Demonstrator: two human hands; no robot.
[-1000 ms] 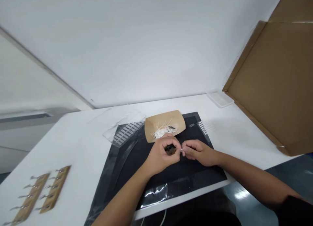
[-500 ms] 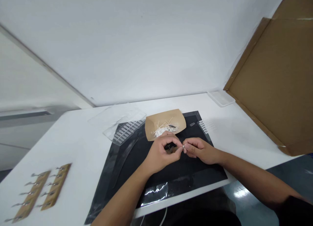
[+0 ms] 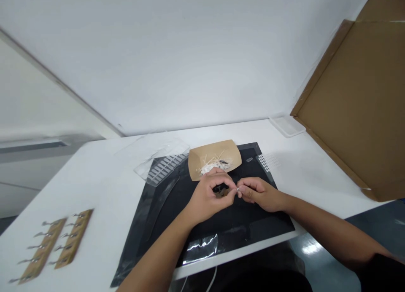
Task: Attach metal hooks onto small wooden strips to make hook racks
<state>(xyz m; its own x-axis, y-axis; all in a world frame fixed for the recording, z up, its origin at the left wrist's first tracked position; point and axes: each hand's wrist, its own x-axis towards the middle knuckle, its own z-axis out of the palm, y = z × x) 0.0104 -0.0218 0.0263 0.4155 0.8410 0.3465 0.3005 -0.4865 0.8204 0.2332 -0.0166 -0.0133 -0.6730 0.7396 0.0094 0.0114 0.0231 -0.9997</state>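
My left hand (image 3: pixel 211 194) and my right hand (image 3: pixel 257 192) meet fingertip to fingertip above a black mat (image 3: pixel 253 224). Between them is a tiny whitish piece (image 3: pixel 237 189), pinched by thumb and forefinger on both sides; its kind is too small to make out. Just beyond my left hand sits a brown cardboard tray (image 3: pixel 215 148) holding white scraps, thin sticks and a dark bit. Under the arch of my left fingers a small black object (image 3: pixel 220 188) shows in part. A small clear nail-shaped piece (image 3: pixel 249 160) lies on the mat beyond my right hand.
Left of the tray lies a clear plastic case with rows of pale pieces (image 3: pixel 164 169). A sheet of white dots (image 3: pixel 267 161) overlaps the mat's right edge. Two wooden strips with metal clips (image 3: pixel 74 240) lie at left. A white tray (image 3: pixel 287 126) stands near upright cardboard (image 3: pixel 354 115).
The view has shifted very slightly. Both hands keep the same pinch on the tiny piece, with almost no movement.
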